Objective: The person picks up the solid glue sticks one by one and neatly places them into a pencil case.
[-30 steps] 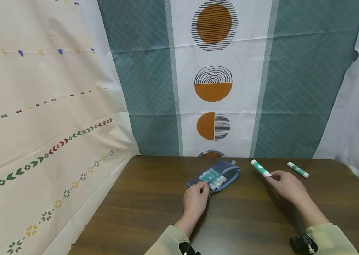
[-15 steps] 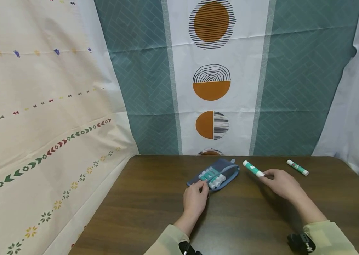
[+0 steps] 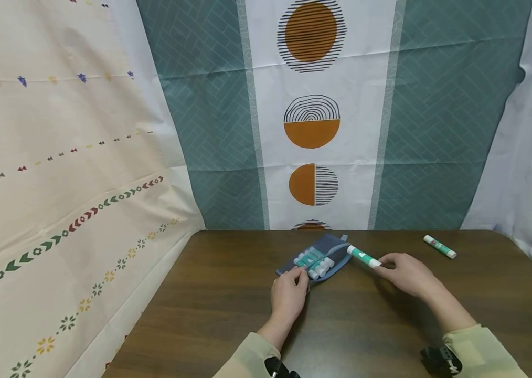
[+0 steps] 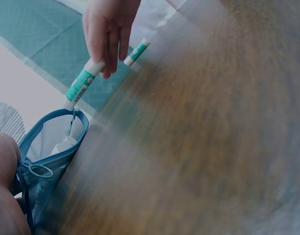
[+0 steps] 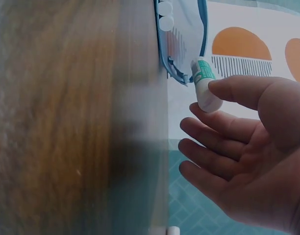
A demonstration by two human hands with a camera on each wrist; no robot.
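Observation:
My right hand pinches one end of a green-and-white glue stick between thumb and fingertips. Its far end reaches the right edge of a blue zippered pouch. With its near corner gripped by my left hand, the pouch lies on the table with its mouth open. Several glue sticks show inside through its see-through side. In the left wrist view, the held glue stick slants down to the pouch's rim. White ends of glue sticks show in the pouch in the right wrist view.
Another green-and-white glue stick lies near the back right of the brown wooden table. Behind the table's far edge hangs a teal and white patterned cloth. A cream cloth hangs along the left side.
My right hand has moved left with the glue stick, bringing it from beside the pouch to its edge. The left hand keeps its grip on the pouch.

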